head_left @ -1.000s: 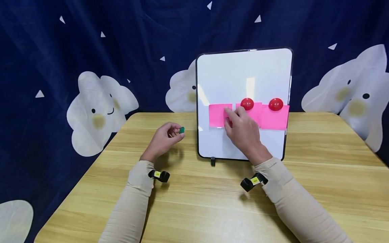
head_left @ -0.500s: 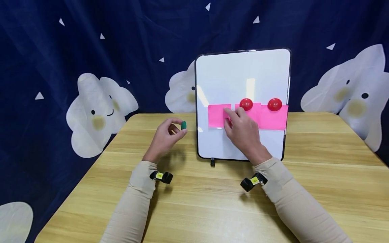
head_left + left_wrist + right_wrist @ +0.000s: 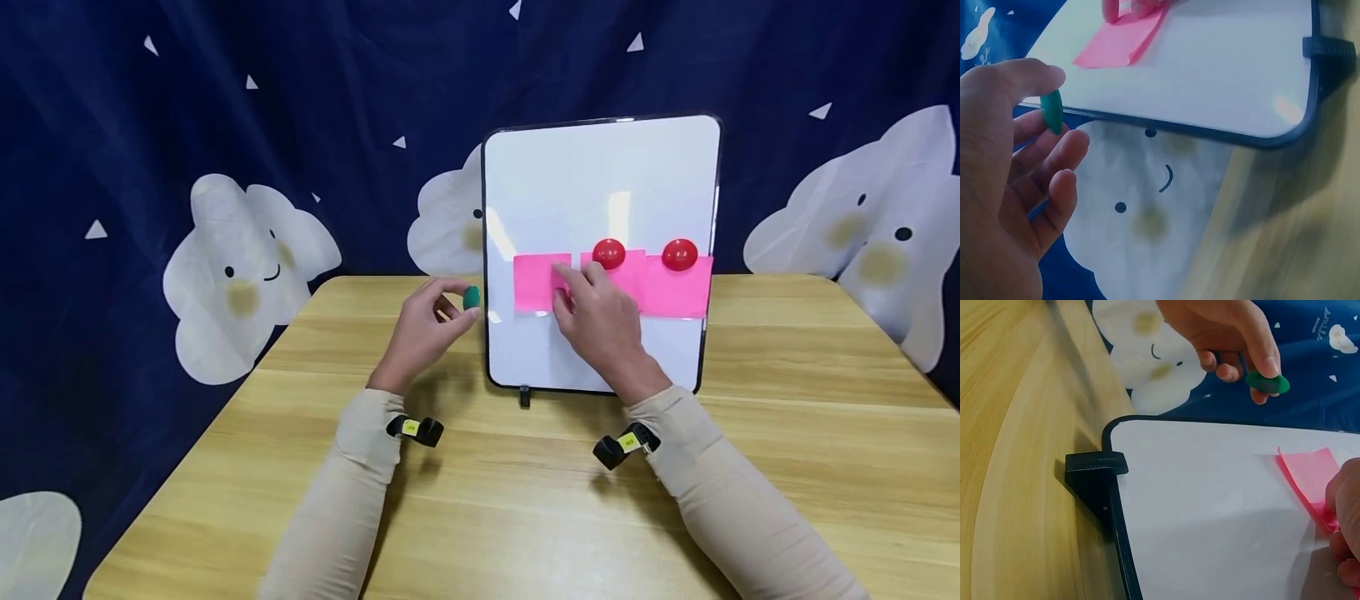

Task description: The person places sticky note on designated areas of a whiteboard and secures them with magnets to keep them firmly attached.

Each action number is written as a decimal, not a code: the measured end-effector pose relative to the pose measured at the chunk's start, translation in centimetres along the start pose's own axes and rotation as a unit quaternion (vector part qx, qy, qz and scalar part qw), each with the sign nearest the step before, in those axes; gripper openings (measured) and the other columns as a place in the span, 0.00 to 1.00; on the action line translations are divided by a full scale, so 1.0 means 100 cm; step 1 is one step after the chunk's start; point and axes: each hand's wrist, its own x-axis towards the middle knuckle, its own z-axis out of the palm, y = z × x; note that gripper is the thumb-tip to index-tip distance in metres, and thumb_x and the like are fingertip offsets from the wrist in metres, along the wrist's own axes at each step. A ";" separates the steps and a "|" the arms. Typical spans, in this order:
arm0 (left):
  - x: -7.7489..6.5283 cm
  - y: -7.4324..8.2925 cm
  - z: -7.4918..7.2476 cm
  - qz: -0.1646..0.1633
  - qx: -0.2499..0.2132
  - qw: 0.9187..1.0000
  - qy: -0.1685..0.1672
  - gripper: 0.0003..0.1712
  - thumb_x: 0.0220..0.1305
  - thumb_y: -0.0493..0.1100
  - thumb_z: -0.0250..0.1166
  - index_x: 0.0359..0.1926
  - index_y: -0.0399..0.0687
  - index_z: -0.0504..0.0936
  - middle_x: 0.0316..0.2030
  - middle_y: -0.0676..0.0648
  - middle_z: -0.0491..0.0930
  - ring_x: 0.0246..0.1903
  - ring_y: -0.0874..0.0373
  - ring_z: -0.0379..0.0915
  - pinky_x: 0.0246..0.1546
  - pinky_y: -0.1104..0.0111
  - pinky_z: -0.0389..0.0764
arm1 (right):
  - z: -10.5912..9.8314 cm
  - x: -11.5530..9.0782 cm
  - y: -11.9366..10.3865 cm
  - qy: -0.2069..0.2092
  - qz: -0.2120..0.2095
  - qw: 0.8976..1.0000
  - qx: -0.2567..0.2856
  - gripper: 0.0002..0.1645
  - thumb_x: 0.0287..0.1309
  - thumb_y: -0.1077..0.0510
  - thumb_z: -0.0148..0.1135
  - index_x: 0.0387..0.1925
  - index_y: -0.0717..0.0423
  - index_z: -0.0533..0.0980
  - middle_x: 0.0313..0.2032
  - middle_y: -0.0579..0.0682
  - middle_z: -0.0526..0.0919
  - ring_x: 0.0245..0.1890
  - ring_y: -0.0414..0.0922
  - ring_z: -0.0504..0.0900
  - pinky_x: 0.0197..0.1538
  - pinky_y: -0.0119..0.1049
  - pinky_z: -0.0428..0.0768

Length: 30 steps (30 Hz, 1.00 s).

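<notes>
My left hand (image 3: 422, 333) pinches a round green magnet (image 3: 471, 297) between thumb and forefinger, just left of the whiteboard (image 3: 555, 192). In the right wrist view the magnet's dark back (image 3: 1264, 386) faces the board side. On the board, my right hand (image 3: 603, 325) holds the leftmost pink sticky note (image 3: 532, 283) near its right edge with thumb and forefinger. That note's lower edge curls away from the board in the right wrist view. Two more pink notes, the middle one (image 3: 630, 279) partly behind my right hand and the right one (image 3: 678, 292), carry red magnets (image 3: 680, 255) at their tops.
The whiteboard stands upright on the wooden table (image 3: 480, 500), with a black foot (image 3: 524, 397) at its lower left. Behind it hangs a dark blue curtain (image 3: 360, 75) with white clouds and triangles. Black wrist cameras sit on both sleeves.
My left hand has moved right and slightly up, bringing the green magnet close to the board's left edge. The right hand stays at the leftmost note.
</notes>
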 end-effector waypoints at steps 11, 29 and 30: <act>0.005 0.011 0.021 0.062 0.013 0.997 0.045 0.19 0.61 0.44 0.73 0.52 0.45 0.82 0.44 0.51 0.78 0.29 0.58 0.75 0.29 0.65 0.78 | 0.002 0.000 0.001 -0.001 -0.006 1.000 0.001 0.26 0.54 0.60 0.73 0.56 0.60 0.81 0.29 0.56 0.75 0.21 0.47 0.72 0.22 0.39 0.74; 0.019 0.032 0.059 0.141 0.070 0.979 0.127 0.22 0.61 0.41 0.73 0.55 0.39 0.81 0.46 0.40 0.75 0.29 0.58 0.77 0.30 0.67 0.81 | 0.002 -0.002 0.005 0.005 -0.016 1.000 -0.009 0.27 0.53 0.59 0.74 0.56 0.61 0.81 0.29 0.55 0.75 0.21 0.46 0.71 0.23 0.38 0.74; 0.019 0.033 0.060 0.142 0.074 0.979 0.129 0.22 0.61 0.41 0.73 0.55 0.40 0.81 0.46 0.40 0.75 0.28 0.58 0.77 0.30 0.67 0.81 | 0.002 -0.002 0.005 0.006 -0.017 1.000 -0.009 0.27 0.53 0.59 0.74 0.56 0.60 0.81 0.29 0.55 0.75 0.21 0.46 0.71 0.23 0.38 0.74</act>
